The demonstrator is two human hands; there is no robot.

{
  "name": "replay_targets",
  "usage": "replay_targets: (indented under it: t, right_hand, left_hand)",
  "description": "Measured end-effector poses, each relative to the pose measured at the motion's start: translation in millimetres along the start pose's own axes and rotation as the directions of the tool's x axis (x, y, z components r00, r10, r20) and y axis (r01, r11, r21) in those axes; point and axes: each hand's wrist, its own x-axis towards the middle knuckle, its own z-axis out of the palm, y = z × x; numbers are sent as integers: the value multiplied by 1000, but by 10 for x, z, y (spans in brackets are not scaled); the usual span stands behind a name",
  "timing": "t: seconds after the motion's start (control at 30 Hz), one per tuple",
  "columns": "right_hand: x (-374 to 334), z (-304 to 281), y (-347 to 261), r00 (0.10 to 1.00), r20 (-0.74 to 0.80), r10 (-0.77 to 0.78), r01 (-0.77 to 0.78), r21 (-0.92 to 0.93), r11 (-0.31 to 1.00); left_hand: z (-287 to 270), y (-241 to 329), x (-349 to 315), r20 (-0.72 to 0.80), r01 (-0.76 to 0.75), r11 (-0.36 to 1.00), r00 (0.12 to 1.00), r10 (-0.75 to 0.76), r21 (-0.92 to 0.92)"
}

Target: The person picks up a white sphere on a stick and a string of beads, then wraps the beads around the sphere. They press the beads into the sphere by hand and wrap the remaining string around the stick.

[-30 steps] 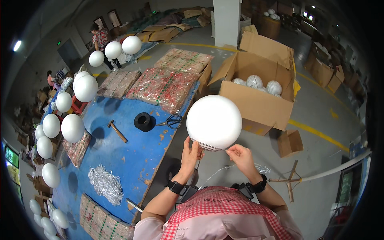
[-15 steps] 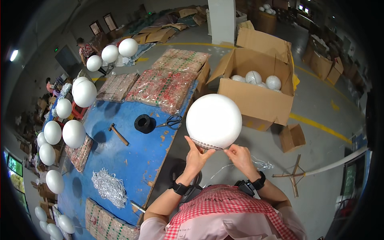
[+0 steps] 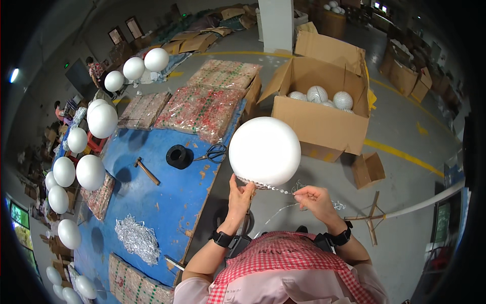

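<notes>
A large white ball [image 3: 264,150] sits in front of me, just off the table's right edge. Rows of silver sequin string [image 3: 276,189] wrap its underside, and the string runs out from there to the right. My left hand [image 3: 239,201] grips the ball from below at its lower left, with the thumb by the wound rows; some of its fingers are hidden. My right hand [image 3: 313,200] pinches the string between thumb and fingers, a little away from the ball. Loose string hangs below and beyond the right hand.
On the blue table [image 3: 167,205] lie a hammer [image 3: 147,171], scissors [image 3: 215,153], a black spool [image 3: 179,157], a silver sequin heap [image 3: 136,239] and wrapped packs [image 3: 200,109]. White balls line its left side. An open carton [image 3: 319,121] holds silver-wound balls. A wooden stand [image 3: 373,218] is at right.
My right hand has moved right and slightly down from the ball, drawing a length of sequin string straight. The ball and left hand have shifted slightly left in view.
</notes>
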Motion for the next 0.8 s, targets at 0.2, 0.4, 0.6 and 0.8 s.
replay_targets:
  t: [0.2,0.4,0.6,0.8]
  right_hand:
    - [58,-32,126,994,-40,-103,96,-139,986]
    - [150,14,166,986,26,-165,133,-719,682]
    - [224,13,181,990,138,5,5,-73,997]
    - [215,15,118,979,202,29,-47,84,995]
  left_hand:
    - [1,-7,-2,22,-5,998,1000,7,-68]
    - [11,60,-19,30,35,985,999,-30,-170]
    - [-33,64,-20,60,3,997,998,2,-83]
    - [-144,65,-10,141,-7,1000,990,10,-18]
